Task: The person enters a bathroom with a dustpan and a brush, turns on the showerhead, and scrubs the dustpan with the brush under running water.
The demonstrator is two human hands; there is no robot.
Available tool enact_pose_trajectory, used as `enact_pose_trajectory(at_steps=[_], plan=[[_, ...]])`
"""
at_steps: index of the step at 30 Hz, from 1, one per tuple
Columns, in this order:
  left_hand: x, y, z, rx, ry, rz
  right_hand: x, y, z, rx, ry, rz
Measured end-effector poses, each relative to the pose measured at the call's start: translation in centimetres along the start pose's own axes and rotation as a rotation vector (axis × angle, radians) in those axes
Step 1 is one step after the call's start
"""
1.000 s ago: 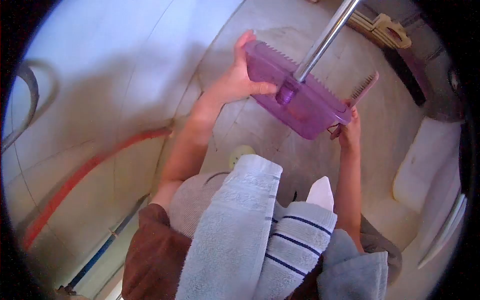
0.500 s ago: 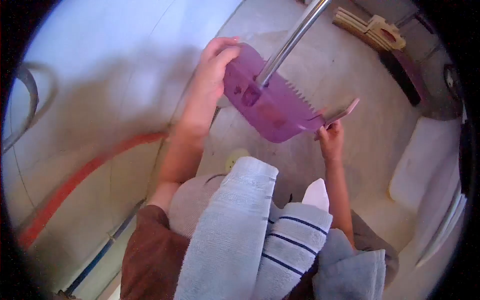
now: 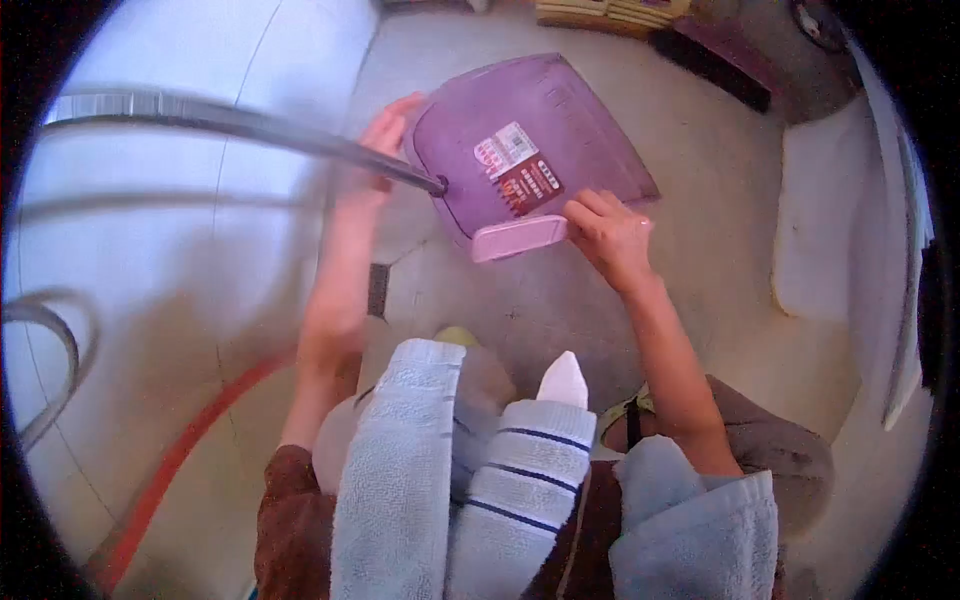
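Observation:
A purple dustpan (image 3: 590, 120) with a label on its inner face is held up in front of me, tilted, its long metal handle (image 3: 250, 125) running off to the left. My left hand (image 3: 385, 140) grips the dustpan's left side near the handle joint, its fingers partly behind the pan and blurred. At the near edge my right hand (image 3: 612, 238) has its fingers closed on one end of a flat pink plastic strip (image 3: 515, 238). That strip lies against or just in front of the pan; I cannot tell whether it is attached.
Light blue towels (image 3: 400, 450) hang down over my front. A red hose-like band (image 3: 190, 450) curves across the lower left, below a grey curved strap (image 3: 55, 340). At the back right are a dark-bristled broom (image 3: 712, 68) and a yellow slatted object (image 3: 610, 12). A white panel (image 3: 835, 220) stands at right.
The dustpan has turned so its labelled inner face shows, and its handle has swung from upper right to the left. My right hand has moved up and inward with the pink strip.

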State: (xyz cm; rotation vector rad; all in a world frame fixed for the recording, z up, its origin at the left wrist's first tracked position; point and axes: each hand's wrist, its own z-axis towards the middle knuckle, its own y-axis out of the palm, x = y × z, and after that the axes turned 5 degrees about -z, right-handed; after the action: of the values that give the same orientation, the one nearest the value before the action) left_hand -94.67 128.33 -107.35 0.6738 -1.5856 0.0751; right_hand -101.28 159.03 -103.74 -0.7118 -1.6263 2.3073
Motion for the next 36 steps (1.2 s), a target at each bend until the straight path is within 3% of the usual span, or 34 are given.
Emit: enact_pose_trajectory(at_steps=[1,3,5,7,10,11,14,17,21,23,28,31,33,34,35,36], plan=[[1.6,-0.8,-1.0,0.103,-0.014,0.134,-0.7,1.4,0.2,0.012,-0.011,-0.032],[4.9,-4.3,-4.5,-0.178,0.064,-0.615,-2.3,3.5,0.3,0.026,-0.012,-0.094],[11.6,-5.0,-8.0,-0.096,0.232,-0.805,-4.5,2.8,1.3,0.024,0.005,-0.146],[15.7,-4.8,-10.6,-0.003,0.491,-0.697,-5.0,3.5,1.2,0.022,0.021,-0.162],[18.8,-5.6,-11.8,0.191,0.611,-0.315,-6.0,5.0,0.8,0.023,0.050,-0.190],[18.4,-6.1,-11.3,0.242,0.575,-0.232,-5.3,5.2,0.9,0.016,0.049,-0.209],[20.2,-6.8,-8.3,-0.058,0.429,-0.418,-5.0,5.3,1.1,0.042,0.143,-0.249],[21.3,-6.5,-4.1,-0.074,0.268,-0.554,-7.4,5.1,1.8,-0.033,0.381,-0.322],[22.2,-13.1,3.3,-0.269,0.022,-0.716,-12.5,4.0,4.9,-0.131,0.536,-0.431],[21.9,-15.0,5.8,-0.167,-0.006,-0.667,-15.2,3.2,7.1,-0.245,0.676,-0.391],[22.9,-17.7,8.6,-0.041,-0.061,-0.540,-19.2,2.2,8.8,-0.125,0.644,-0.076],[23.5,-16.8,8.8,0.029,-0.026,-0.382,-17.6,-2.4,9.7,-0.128,0.798,0.003],[23.6,-15.6,7.8,0.170,-0.047,-0.395,-15.6,-5.1,10.1,0.154,0.891,0.117],[24.3,-15.6,7.0,0.240,-0.058,-0.406,-15.0,-8.2,11.8,0.073,0.909,0.011],[23.3,-17.6,7.1,0.079,-0.172,-0.553,-12.9,-9.1,12.6,0.129,0.856,0.076],[20.6,-19.3,6.3,-0.040,-0.119,-0.082,-10.8,-10.0,13.8,0.108,0.824,0.201]])
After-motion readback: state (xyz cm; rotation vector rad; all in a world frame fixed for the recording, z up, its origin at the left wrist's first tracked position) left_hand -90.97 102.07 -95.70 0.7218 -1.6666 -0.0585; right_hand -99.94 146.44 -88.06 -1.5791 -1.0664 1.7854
